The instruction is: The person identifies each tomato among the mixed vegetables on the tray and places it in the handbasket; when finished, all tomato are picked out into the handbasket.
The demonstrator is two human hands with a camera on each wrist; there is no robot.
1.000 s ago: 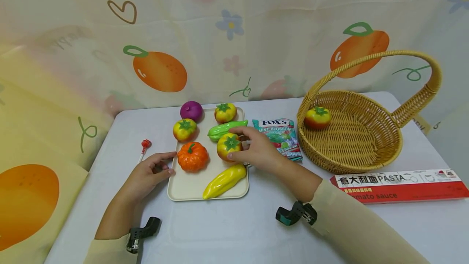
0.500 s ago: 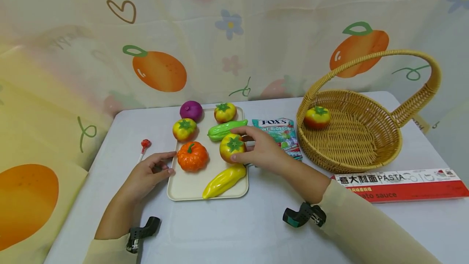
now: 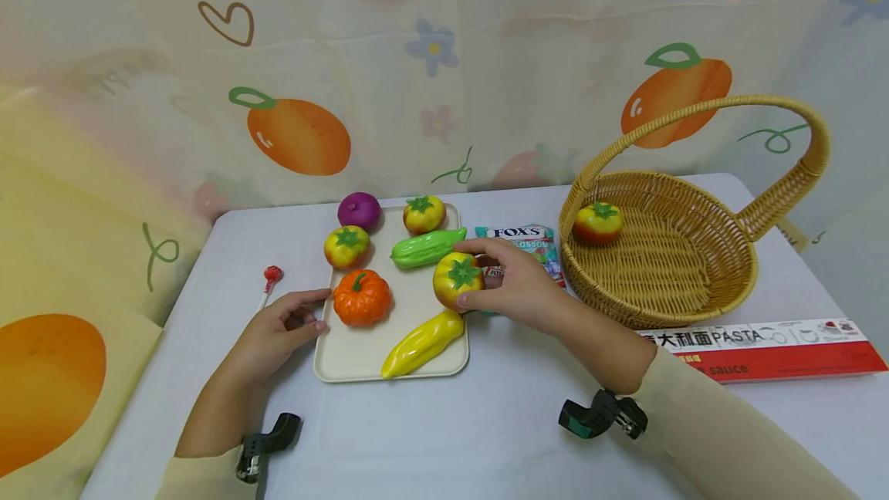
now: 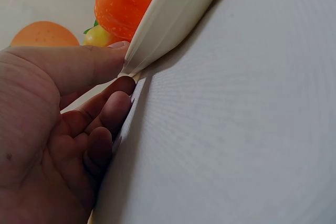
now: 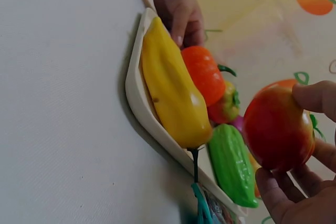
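Note:
My right hand [image 3: 517,284] grips a yellow-and-red toy tomato [image 3: 458,280] with a green leafy top, above the right edge of a cream tray [image 3: 350,361]. In the right wrist view, the toy tomato [image 5: 278,127] sits between thumb and fingers, apart from the tray. At the tray's left edge, my left hand [image 3: 278,334] touches the rim with thumb and forefinger; its other fingers are loosely bent. On the tray lie an orange pumpkin [image 3: 362,298], a yellow pepper [image 3: 422,344], a green cucumber-like vegetable [image 3: 427,248], a purple onion [image 3: 359,211] and two more tomatoes [image 3: 424,214].
A wicker basket [image 3: 660,311] with a tall handle and one tomato [image 3: 599,223] inside stands to the right. Between it and the tray lies a candy bag [image 3: 549,249]. A pasta box [image 3: 799,349] lies in front of the basket, and a lollipop [image 3: 272,275] lies left.
My right hand has moved right with the tomato, from over the tray's middle to its right edge. The left hand has stayed at the tray's left side.

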